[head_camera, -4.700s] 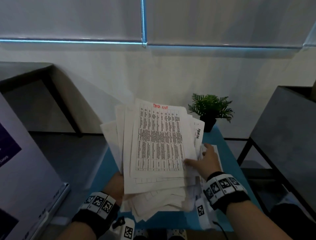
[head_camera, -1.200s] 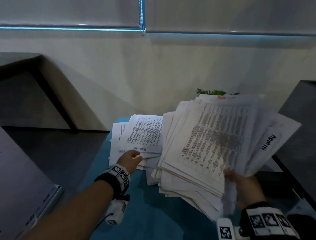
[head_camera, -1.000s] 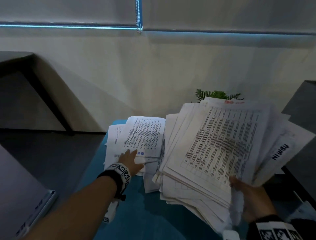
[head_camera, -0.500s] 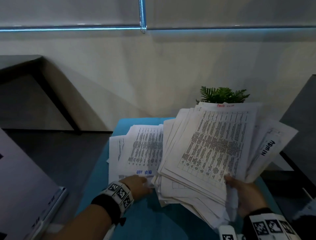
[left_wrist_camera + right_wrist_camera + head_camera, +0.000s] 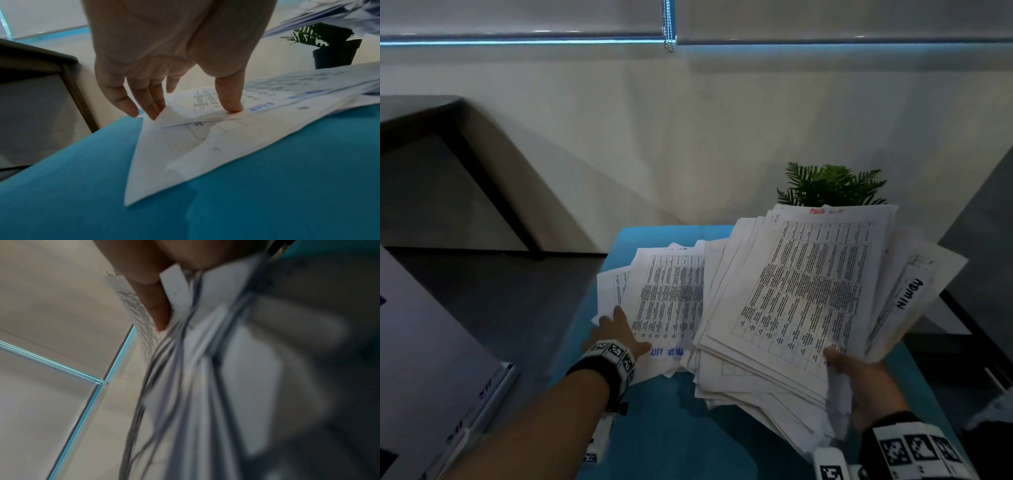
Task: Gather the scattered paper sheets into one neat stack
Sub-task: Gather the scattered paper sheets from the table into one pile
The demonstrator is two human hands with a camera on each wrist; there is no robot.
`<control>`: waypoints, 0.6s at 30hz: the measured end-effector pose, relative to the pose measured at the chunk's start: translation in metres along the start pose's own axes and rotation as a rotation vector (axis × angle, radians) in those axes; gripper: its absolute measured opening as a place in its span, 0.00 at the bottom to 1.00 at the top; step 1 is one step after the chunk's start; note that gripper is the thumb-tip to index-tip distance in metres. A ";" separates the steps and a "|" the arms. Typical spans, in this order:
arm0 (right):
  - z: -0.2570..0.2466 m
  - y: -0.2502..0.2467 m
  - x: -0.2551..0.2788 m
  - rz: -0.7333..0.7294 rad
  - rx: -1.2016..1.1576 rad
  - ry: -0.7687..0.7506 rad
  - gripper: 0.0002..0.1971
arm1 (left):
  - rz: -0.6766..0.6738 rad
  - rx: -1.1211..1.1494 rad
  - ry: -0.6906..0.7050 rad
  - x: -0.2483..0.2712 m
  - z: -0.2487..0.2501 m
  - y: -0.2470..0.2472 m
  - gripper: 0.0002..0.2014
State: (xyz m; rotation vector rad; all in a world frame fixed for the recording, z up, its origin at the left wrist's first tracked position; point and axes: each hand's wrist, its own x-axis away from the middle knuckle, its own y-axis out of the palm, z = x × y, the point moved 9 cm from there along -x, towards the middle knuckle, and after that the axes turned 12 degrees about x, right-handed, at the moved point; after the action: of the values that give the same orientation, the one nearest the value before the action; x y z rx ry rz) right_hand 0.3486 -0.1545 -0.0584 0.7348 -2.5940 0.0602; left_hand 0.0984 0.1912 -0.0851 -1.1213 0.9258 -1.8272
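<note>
My right hand [image 5: 859, 383] grips a thick, fanned stack of printed sheets [image 5: 808, 301] by its near edge and holds it tilted above the right side of the teal table [image 5: 654, 428]. In the right wrist view the thumb [image 5: 152, 293] lies across the stack's top page [image 5: 205, 369]. A smaller pile of loose sheets [image 5: 667, 298] lies on the table's left half. My left hand [image 5: 616, 329] rests on its near left corner. The left wrist view shows the thumb [image 5: 230, 100] pressing on the pile [image 5: 205, 146] and straight fingertips [image 5: 150, 107] touching a curled-up corner.
A small potted plant [image 5: 828, 185] stands at the table's far right, partly behind the held stack. Dark tables flank the teal one on the left [image 5: 431, 144] and right [image 5: 983, 240]. A grey board [image 5: 424, 359] leans at the near left. A wall is behind.
My left hand has slid from the pile's near edge to its near left corner. The stack in my right hand has hardly moved.
</note>
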 end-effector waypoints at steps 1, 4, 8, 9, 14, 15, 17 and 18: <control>0.001 -0.001 -0.001 0.016 0.015 -0.001 0.12 | 0.001 0.032 0.004 -0.001 0.002 -0.001 0.56; -0.002 -0.002 -0.002 0.039 0.022 -0.038 0.12 | -0.010 0.324 -0.018 -0.004 0.002 -0.001 0.42; -0.005 -0.005 0.002 0.057 0.030 -0.035 0.13 | -0.001 0.505 0.008 -0.001 0.001 -0.005 0.13; -0.008 -0.005 0.004 0.060 0.034 -0.037 0.13 | 0.029 0.591 0.007 0.000 -0.004 -0.008 0.11; -0.009 -0.013 0.015 0.131 0.045 0.019 0.13 | 0.276 0.993 0.041 0.031 -0.033 -0.058 0.10; -0.007 -0.013 0.017 0.136 0.051 0.045 0.13 | 0.315 1.049 0.057 0.042 -0.040 -0.071 0.11; -0.007 -0.014 0.024 0.173 0.084 0.071 0.13 | 0.349 1.165 0.109 0.063 -0.048 -0.091 0.09; -0.007 -0.013 0.027 0.186 0.104 0.076 0.15 | 0.343 1.219 0.135 0.075 -0.049 -0.098 0.07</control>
State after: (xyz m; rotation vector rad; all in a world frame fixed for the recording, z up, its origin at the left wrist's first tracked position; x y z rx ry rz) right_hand 0.3377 -0.1781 -0.0412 0.5138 -2.5938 0.2766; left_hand 0.0068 0.1758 0.0097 -0.0634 -0.0476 -1.7005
